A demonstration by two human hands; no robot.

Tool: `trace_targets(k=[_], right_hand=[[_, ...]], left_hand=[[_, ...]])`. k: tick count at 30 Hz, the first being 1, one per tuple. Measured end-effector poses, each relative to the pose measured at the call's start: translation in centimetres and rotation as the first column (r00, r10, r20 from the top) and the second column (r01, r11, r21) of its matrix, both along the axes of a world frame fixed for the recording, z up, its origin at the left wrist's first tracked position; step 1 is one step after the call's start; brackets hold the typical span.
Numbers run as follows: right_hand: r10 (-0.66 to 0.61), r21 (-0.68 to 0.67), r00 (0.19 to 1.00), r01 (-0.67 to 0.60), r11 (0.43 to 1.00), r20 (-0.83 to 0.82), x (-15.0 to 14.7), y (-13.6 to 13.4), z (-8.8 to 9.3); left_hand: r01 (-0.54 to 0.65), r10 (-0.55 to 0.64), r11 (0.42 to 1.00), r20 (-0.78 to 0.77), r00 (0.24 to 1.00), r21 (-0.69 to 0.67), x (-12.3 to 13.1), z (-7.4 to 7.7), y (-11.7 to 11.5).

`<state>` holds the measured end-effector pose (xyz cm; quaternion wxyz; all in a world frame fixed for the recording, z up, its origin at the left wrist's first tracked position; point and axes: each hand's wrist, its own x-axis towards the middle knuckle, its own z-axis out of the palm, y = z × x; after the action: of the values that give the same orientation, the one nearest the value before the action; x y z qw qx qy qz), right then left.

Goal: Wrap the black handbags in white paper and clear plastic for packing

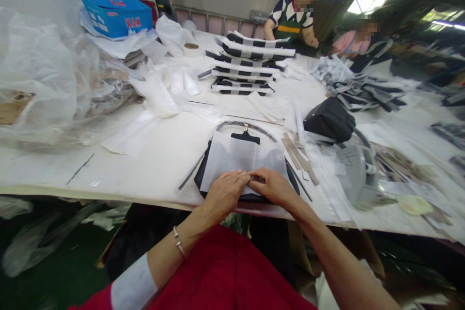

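Note:
A black handbag [203, 174] lies at the table's front edge, with a thin whitish sheet [232, 155] spread over it. The bag's dark flap tab with a metal clasp [246, 128] shows at the sheet's top, and a handle wrapped in clear film [267, 131] arches behind it. My left hand [225, 190] rests flat on the sheet's lower part, fingers stretched out together. Beside it, my right hand [271, 185] has its fingers bent and pinched near the left fingertips. What lies between those right fingers is too small to make out.
Wrapped bags [247, 65] stand in a row at the back. A black bag [330, 120], a grey tape dispenser [358, 174] and brown strips [301, 159] lie to the right. Plastic film [47, 72] and a blue box [116, 17] fill the left. A co-worker [294, 14] stands across the table.

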<state>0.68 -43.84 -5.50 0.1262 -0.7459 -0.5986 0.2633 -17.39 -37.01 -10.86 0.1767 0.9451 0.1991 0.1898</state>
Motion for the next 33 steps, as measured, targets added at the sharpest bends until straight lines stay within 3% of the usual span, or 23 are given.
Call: trace_targets(k=[3,6,10,12,14,19,22,26,30,31,33], right_hand=[[-0.002,-0.050,0.985,-0.007,0.999,-0.172,1.1,-0.5,0.8],[0.016,-0.072,0.977,-0.032,0.997,-0.213,1.5,-0.5,2.7],[0.052,0.002,0.999,-0.052,0.999,-0.016,0.7,1.4,6.1],[0.094,0.066,0.991,-0.100,0.993,0.096,0.0,2.8,6.7],[0.142,0.131,0.974,-0.166,0.977,0.179,-0.4,4.0,5.8],[0.264,0.176,0.924,-0.318,0.931,0.277,0.1,4.4,-1.1],[0.285,0.154,0.918,-0.335,0.930,0.277,0.7,3.9,-3.6],[0.283,0.129,0.926,-0.321,0.938,0.249,0.8,3.9,-3.7],[0.266,0.136,0.931,-0.306,0.942,0.251,0.6,4.0,-3.4],[0.264,0.143,0.929,-0.307,0.941,0.258,0.6,4.0,-3.4],[0.269,0.152,0.925,-0.317,0.936,0.267,0.6,3.9,-3.7]], left_hand=[[0.044,-0.044,0.998,-0.001,0.999,-0.039,-0.2,0.6,0.1],[0.104,-0.104,0.994,-0.008,0.995,-0.013,-0.4,1.0,0.1],[0.129,-0.128,0.991,-0.010,0.992,0.043,-0.5,1.0,0.1],[0.128,-0.128,0.990,-0.006,0.992,0.064,-0.6,0.9,0.1],[0.122,-0.122,0.990,-0.005,0.992,0.076,-0.7,1.0,0.1],[0.094,-0.094,0.995,-0.002,0.996,0.044,-0.8,1.0,-0.1],[0.076,-0.076,0.997,0.017,0.997,0.008,-0.8,0.7,-0.4],[0.019,0.000,0.983,0.106,0.994,-0.181,-0.7,0.8,-0.3],[-0.157,0.239,0.875,0.127,0.963,-0.457,-0.6,2.1,0.8],[-0.177,0.258,0.865,0.113,0.959,-0.470,-0.7,2.6,1.2],[-0.143,0.179,0.904,0.052,0.982,-0.404,-0.9,3.8,2.1]])
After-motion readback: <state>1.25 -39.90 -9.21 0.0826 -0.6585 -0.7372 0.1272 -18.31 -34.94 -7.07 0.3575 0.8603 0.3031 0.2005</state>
